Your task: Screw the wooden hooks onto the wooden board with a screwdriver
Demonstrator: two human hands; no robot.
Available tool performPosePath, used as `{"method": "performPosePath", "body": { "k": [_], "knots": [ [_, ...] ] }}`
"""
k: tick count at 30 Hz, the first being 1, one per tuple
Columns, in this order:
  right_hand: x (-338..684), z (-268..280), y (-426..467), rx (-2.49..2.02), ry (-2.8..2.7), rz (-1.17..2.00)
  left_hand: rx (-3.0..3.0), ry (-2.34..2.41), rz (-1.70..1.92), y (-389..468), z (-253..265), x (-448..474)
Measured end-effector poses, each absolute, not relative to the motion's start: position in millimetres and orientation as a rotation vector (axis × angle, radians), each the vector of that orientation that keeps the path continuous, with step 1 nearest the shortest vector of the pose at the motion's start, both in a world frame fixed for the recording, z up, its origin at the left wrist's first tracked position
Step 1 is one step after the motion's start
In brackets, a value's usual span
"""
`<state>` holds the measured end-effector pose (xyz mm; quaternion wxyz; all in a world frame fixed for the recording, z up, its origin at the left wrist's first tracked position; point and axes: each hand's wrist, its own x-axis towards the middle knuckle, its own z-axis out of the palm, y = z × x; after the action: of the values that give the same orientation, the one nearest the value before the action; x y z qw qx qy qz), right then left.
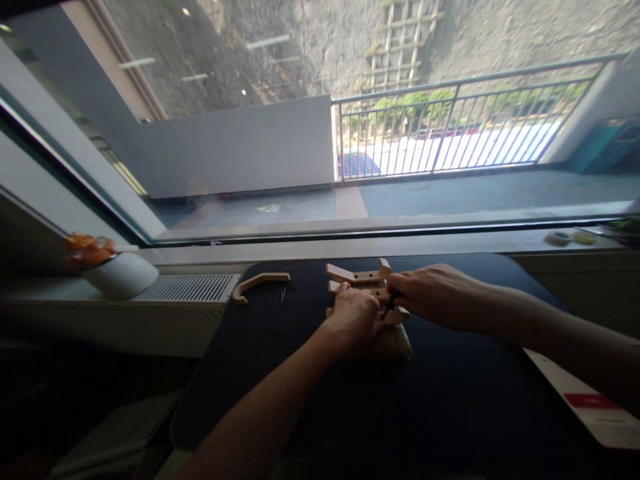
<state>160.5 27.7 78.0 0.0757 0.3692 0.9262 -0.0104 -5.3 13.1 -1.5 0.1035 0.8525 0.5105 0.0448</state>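
Note:
A group of curved wooden hooks stands on a brown wooden block [395, 343] at the middle of the dark table. The farthest wooden hook [357, 273] shows two dark holes and an upturned end. My left hand [353, 310] is closed around the nearer hooks and presses them to the block, partly covering them. In my right hand [425, 293], a small dark tool, apparently a screwdriver [393, 305], is gripped with its tip pointing down at a hook; the tip's contact is hard to make out. A loose wooden hook [263, 280] lies left, beside several screws [281, 295].
The dark table [260, 373] has rounded corners and abuts the windowsill [280, 250]. A white pot [120, 273] with orange contents stands on the left ledge. Tape rolls [557, 238] sit on the sill at right. A pale board with a red stripe [593, 401] lies under my right forearm.

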Motion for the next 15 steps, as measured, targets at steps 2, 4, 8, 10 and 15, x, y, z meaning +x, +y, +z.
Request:
{"method": "performPosePath", "body": {
  "k": [2,4,8,10,15],
  "knots": [
    [161.5,74.6,29.5,1.136,2.765,0.010,2.511,1.501,0.128,13.4,-2.2,-5.1],
    [162.1,71.7,30.3,1.185,2.737,0.076,2.508,1.505,0.114,13.4,-1.4,-4.7],
    [158.3,68.1,28.4,1.299,2.659,0.199,2.497,1.519,0.089,13.0,1.5,-4.0],
    [155.2,68.6,26.4,1.344,2.645,0.212,2.487,1.531,0.079,12.9,1.8,-4.2],
    [155.9,77.0,23.5,1.303,2.722,0.088,2.520,1.530,0.099,12.8,0.0,-5.2]
  ]
}}
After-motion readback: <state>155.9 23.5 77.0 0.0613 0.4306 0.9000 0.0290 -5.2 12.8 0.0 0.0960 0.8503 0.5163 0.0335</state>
